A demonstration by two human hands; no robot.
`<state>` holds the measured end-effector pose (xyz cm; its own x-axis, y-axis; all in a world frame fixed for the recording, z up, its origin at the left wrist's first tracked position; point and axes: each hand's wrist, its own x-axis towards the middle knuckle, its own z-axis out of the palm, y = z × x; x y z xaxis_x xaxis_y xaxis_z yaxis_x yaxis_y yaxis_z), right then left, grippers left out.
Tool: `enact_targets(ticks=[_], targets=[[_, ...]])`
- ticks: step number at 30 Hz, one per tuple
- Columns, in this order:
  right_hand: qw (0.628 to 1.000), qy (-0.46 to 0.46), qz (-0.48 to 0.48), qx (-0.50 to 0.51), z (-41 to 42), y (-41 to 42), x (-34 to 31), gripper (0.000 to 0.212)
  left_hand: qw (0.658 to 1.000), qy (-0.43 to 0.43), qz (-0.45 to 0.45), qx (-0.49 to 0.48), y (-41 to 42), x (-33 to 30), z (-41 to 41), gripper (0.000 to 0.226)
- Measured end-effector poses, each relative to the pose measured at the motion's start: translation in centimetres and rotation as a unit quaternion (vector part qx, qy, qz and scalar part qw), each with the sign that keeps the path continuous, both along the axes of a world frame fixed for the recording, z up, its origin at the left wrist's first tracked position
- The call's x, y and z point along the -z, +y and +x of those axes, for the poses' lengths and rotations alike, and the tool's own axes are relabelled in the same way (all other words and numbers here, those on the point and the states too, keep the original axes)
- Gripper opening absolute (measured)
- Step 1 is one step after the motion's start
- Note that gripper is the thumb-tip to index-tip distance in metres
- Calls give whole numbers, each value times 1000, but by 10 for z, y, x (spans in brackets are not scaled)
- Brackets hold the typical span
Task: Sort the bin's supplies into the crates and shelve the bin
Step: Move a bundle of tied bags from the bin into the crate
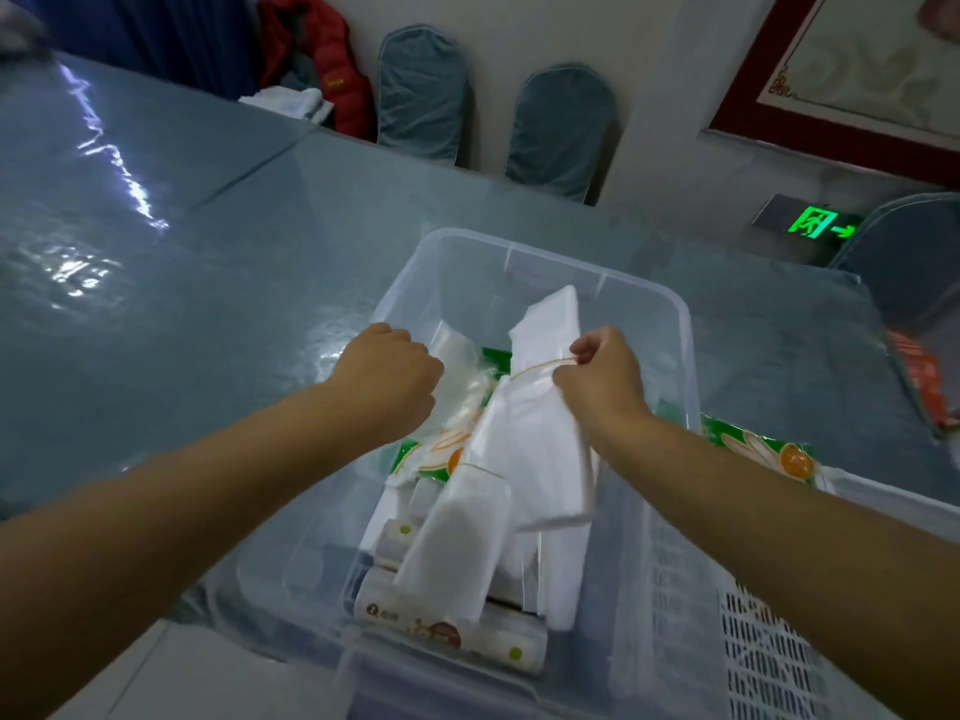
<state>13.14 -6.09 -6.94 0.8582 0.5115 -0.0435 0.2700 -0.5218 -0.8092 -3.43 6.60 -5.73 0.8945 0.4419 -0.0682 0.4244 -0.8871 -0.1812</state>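
Nearest to me, a white slotted crate (769, 646) sits at the person's right, with a green and orange printed packet (763, 449) lying at its far edge. Just left of it stands the clear plastic bin (680, 324) on the grey-blue table (208, 262), still holding its supplies: paper-wrapped rolls (447, 631) at the near end and white plastic bags (540, 449) piled across the middle. Both bare forearms reach into the bin. Over it, the left hand (389, 381) is curled into a fist around a clear bag (462, 376), and the right hand (602, 376) pinches a thin rubber band (540, 366) stretched across the white bags. Beyond the table, two blue padded chair backs (423, 93) lean at the wall, a red jacket (317, 59) hangs left of them, and a green exit sign (815, 223) glows low on the right.
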Motion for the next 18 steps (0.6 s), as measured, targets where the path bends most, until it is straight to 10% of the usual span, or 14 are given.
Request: enact_targets(ticks=[7, 11, 18], targets=[[988, -141, -5, -59, 27, -40, -26, 23, 957, 113, -240, -115, -42, 53, 46, 42], [986, -153, 35, -63, 36, -51, -22, 23, 906, 66, -348, -232, -54, 91, 57, 71], [986, -124, 94, -62, 40, -58, -12, 27, 832, -62, -449, -321, -58, 102, 57, 51]])
